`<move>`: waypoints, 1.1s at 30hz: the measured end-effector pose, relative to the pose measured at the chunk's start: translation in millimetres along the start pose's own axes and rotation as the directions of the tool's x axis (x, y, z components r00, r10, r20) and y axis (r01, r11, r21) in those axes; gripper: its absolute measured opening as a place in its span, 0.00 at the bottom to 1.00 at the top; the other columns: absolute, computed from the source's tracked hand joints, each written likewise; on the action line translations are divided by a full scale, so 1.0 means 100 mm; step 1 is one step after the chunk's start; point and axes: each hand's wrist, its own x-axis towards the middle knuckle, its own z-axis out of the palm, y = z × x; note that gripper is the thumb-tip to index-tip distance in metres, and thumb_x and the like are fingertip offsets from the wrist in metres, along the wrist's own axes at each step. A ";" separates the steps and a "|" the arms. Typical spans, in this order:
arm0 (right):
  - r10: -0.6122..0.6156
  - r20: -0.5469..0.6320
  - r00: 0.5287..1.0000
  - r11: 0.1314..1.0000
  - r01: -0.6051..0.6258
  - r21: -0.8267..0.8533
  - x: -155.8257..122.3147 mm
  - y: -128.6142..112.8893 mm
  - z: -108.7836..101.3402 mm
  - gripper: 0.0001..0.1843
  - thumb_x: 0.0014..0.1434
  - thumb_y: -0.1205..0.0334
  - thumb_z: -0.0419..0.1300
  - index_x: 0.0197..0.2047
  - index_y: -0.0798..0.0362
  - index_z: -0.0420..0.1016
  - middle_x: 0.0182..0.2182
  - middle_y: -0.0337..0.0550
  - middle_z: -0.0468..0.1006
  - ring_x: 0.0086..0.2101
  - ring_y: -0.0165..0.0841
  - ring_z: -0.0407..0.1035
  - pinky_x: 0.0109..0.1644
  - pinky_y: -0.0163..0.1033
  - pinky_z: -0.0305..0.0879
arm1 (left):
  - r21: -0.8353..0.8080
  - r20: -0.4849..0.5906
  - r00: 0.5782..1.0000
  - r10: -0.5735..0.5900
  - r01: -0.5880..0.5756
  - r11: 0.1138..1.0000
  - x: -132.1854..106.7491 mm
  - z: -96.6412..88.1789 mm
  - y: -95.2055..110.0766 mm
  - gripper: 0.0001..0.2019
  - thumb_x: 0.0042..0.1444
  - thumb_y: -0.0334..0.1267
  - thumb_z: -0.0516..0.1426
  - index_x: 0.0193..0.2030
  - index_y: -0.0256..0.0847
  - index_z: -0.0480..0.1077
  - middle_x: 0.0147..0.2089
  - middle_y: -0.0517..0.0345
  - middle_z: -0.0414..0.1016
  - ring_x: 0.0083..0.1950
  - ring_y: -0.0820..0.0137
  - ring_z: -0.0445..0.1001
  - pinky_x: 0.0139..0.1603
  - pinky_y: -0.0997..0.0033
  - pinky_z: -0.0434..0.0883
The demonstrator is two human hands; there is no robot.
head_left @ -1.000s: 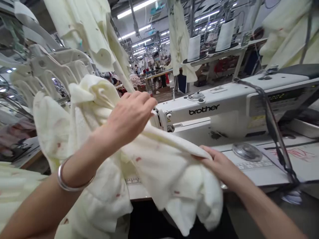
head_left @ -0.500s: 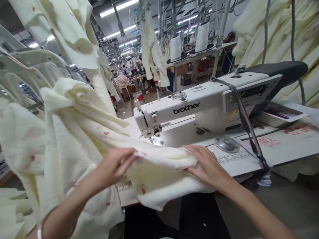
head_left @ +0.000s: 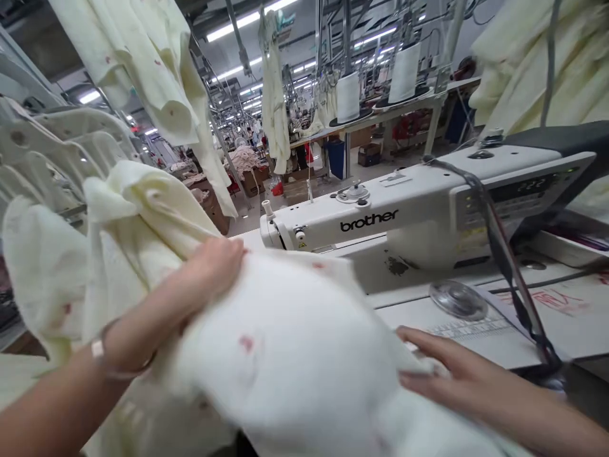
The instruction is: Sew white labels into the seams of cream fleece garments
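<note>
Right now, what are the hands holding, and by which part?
A pale cloth with reddish spots. The left hand grips it near its top edge; the right hand pinches a bunched part at the right.

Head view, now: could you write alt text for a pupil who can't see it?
A person's left hand and right hand hold a pale cream cloth with small reddish marks in front of a white Brother sewing machine. Similar cloth hangs at upper left; two white thread cones stand behind the machine.
</note>
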 end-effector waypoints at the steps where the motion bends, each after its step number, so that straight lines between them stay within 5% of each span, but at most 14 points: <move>1: 0.014 0.025 1.000 0.998 -0.013 -0.068 0.16 0.05 0.12 0.16 0.52 0.52 0.58 0.43 0.46 0.75 0.35 0.44 0.79 0.36 0.43 0.75 0.36 0.43 0.74 | 0.028 0.046 0.999 -0.017 0.016 0.999 0.03 0.17 -0.07 0.16 0.54 0.48 0.59 0.24 0.37 0.68 0.22 0.56 0.70 0.29 0.65 0.73 0.35 0.67 0.69; 3: -0.111 -0.117 0.987 0.943 0.067 -0.326 0.42 0.12 0.42 0.22 0.54 0.59 0.51 0.51 0.50 0.71 0.41 0.50 0.77 0.43 0.47 0.72 0.43 0.50 0.71 | 0.068 0.111 0.992 -0.052 0.044 0.997 0.06 0.44 -0.26 0.16 0.58 0.48 0.56 0.30 0.35 0.70 0.27 0.57 0.72 0.30 0.69 0.73 0.36 0.68 0.70; 5: -0.376 -0.178 0.909 0.778 0.206 -0.593 0.53 0.15 0.73 0.27 0.55 0.66 0.47 0.59 0.52 0.65 0.50 0.53 0.73 0.51 0.48 0.67 0.48 0.52 0.68 | 0.104 0.159 0.984 -0.075 0.058 0.993 0.01 0.59 -0.46 0.15 0.61 0.47 0.54 0.36 0.35 0.70 0.32 0.58 0.73 0.33 0.72 0.73 0.38 0.68 0.71; 8: -0.606 -0.029 0.795 0.526 0.373 -0.764 0.57 0.08 1.05 0.28 0.61 0.71 0.45 0.64 0.52 0.58 0.61 0.48 0.61 0.59 0.43 0.56 0.55 0.51 0.61 | 0.141 0.218 0.973 -0.077 0.046 0.989 -0.16 0.72 -0.62 0.10 0.62 0.37 0.53 0.35 0.31 0.70 0.33 0.50 0.72 0.36 0.66 0.73 0.41 0.61 0.71; 11: -0.650 0.064 0.757 0.408 0.419 -0.811 0.70 -0.02 1.11 0.20 0.67 0.64 0.45 0.59 0.55 0.65 0.59 0.44 0.65 0.58 0.41 0.58 0.57 0.49 0.57 | 0.067 0.330 0.942 0.068 -0.095 0.993 -0.39 0.93 -0.53 0.10 0.60 0.27 0.49 0.37 0.33 0.71 0.37 0.45 0.73 0.42 0.62 0.72 0.46 0.60 0.70; 15: -0.634 0.053 0.772 0.365 0.359 -0.859 1.00 -0.08 1.05 0.20 0.68 0.64 0.41 0.51 0.61 0.71 0.48 0.53 0.75 0.50 0.45 0.67 0.48 0.51 0.62 | -0.088 0.508 0.781 0.363 -0.372 0.924 -0.47 1.34 -0.31 0.13 0.63 0.30 0.46 0.48 0.39 0.68 0.49 0.49 0.71 0.52 0.64 0.68 0.55 0.63 0.66; 17: -0.631 0.040 0.774 0.357 0.337 -0.871 1.06 -0.16 1.17 0.19 0.65 0.71 0.43 0.49 0.67 0.72 0.44 0.60 0.76 0.49 0.48 0.67 0.50 0.54 0.60 | -0.023 0.527 0.794 0.304 -0.344 0.939 -0.35 1.52 -0.29 0.13 0.64 0.34 0.45 0.49 0.37 0.68 0.50 0.45 0.71 0.55 0.59 0.67 0.57 0.56 0.64; 19: -0.680 0.070 0.730 0.363 0.419 -0.832 1.00 -0.28 1.44 0.17 0.63 0.72 0.46 0.50 0.66 0.71 0.47 0.59 0.75 0.50 0.46 0.66 0.56 0.53 0.56 | 0.038 0.523 0.825 0.213 -0.273 0.961 -0.16 1.64 -0.33 0.14 0.65 0.35 0.45 0.50 0.37 0.68 0.50 0.43 0.70 0.55 0.56 0.67 0.54 0.53 0.65; 21: -0.771 0.140 0.621 0.368 0.614 -0.699 0.87 -0.38 1.77 0.17 0.65 0.61 0.50 0.51 0.61 0.71 0.51 0.52 0.73 0.54 0.44 0.63 0.62 0.49 0.49 | 0.088 0.518 0.845 0.131 -0.205 0.975 0.02 1.67 -0.40 0.15 0.64 0.36 0.45 0.51 0.37 0.67 0.51 0.42 0.70 0.53 0.56 0.68 0.49 0.57 0.69; 24: -0.799 0.148 0.583 0.406 0.704 -0.582 0.67 -0.40 2.07 0.21 0.61 0.48 0.56 0.48 0.56 0.73 0.51 0.46 0.73 0.54 0.45 0.62 0.66 0.49 0.38 | 0.165 0.512 0.859 0.017 -0.118 0.979 0.17 1.63 -0.51 0.14 0.62 0.34 0.46 0.46 0.32 0.70 0.44 0.38 0.71 0.47 0.54 0.71 0.43 0.58 0.70; 27: -0.809 0.082 0.582 0.437 0.688 -0.579 0.58 -0.27 1.94 0.12 0.58 0.60 0.58 0.44 0.55 0.73 0.50 0.46 0.74 0.54 0.45 0.63 0.67 0.52 0.36 | 0.192 0.505 0.863 -0.010 -0.101 0.976 0.10 1.59 -0.52 0.13 0.59 0.29 0.47 0.40 0.27 0.71 0.41 0.34 0.71 0.46 0.51 0.71 0.45 0.52 0.68; 31: -0.800 0.238 0.551 0.335 0.739 -0.585 0.62 -0.15 1.45 0.15 0.56 0.69 0.53 0.47 0.52 0.72 0.50 0.42 0.74 0.54 0.42 0.64 0.68 0.54 0.28 | 0.041 0.556 0.818 0.150 -0.208 0.977 -0.19 1.59 -0.35 0.12 0.63 0.37 0.48 0.44 0.36 0.71 0.45 0.45 0.72 0.49 0.60 0.70 0.53 0.59 0.68; 33: -0.779 0.300 0.551 0.291 0.741 -0.605 0.67 -0.16 1.25 0.18 0.54 0.71 0.52 0.48 0.52 0.71 0.51 0.43 0.74 0.54 0.42 0.65 0.67 0.55 0.24 | 0.045 0.557 0.820 0.127 -0.182 0.982 -0.29 1.59 -0.26 0.15 0.63 0.44 0.50 0.48 0.38 0.70 0.50 0.45 0.71 0.55 0.56 0.67 0.58 0.54 0.64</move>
